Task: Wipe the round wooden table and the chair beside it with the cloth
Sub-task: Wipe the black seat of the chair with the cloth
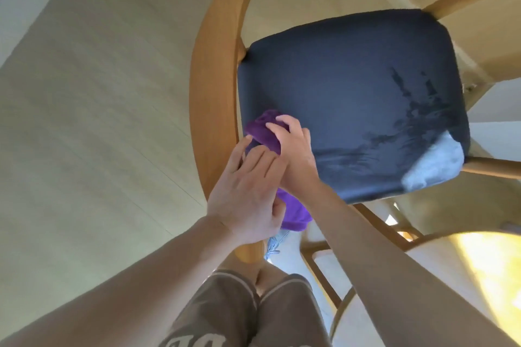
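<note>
The person stands over a wooden chair [214, 87] with a curved backrest rail and a dark padded seat [352, 98], and both hands meet at the seat's near-left corner. The purple cloth [263, 132] is bunched there, part of it pressed on the seat edge and part hanging below the hands toward the floor. The right hand [296, 152] curls its fingers [279, 127] over the top of the bundle and grips it; the left hand [248, 194] lies against the cloth with fingers mostly extended, steadying or regathering it rather than clamping. The cloth looks soft, light and limp, so it will probably fold and slip unless it is gathered into a wad and held from above with a flat palm. Streaky marks on the right half of the seat suggest dampness or disturbed nap, though which is unclear. The pale patch [434, 163] at the seat's near-right corner cannot be identified. The round bench is not clearly in view, and the chair legs are largely cut off.
</note>
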A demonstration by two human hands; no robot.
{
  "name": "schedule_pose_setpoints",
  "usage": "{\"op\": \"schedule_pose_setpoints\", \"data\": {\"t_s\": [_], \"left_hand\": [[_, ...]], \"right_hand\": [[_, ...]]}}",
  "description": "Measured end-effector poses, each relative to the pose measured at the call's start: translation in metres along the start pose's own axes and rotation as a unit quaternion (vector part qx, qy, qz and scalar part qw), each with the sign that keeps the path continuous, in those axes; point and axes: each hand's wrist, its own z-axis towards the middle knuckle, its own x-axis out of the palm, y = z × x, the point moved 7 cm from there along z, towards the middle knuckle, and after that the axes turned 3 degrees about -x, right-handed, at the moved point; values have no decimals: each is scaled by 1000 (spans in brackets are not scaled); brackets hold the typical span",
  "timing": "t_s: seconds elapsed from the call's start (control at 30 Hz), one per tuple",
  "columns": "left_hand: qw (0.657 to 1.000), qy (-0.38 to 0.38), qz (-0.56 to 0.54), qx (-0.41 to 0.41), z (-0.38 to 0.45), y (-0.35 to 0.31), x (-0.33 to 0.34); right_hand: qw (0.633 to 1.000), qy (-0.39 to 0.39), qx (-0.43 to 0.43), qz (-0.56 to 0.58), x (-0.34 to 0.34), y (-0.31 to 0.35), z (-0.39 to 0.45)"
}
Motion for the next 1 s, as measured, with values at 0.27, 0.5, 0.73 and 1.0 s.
{"op": "schedule_pose_setpoints", "data": {"t_s": [0.27, 0.5, 0.73, 1.0], "left_hand": [[993, -44, 103, -22, 68, 88, -50], [995, -44, 93, 7, 68, 84, -48], [995, -39, 91, -1, 70, 83, -50], [996, -42, 74, -9, 69, 81, -51]], "right_hand": [[979, 110, -61, -160, 24, 1, 13], [957, 246, -131, -85, 14, -3, 10], [997, 9, -57, 42, -64, 19, 129], [910, 237, -256, -223, 21, 26, 56]]}}
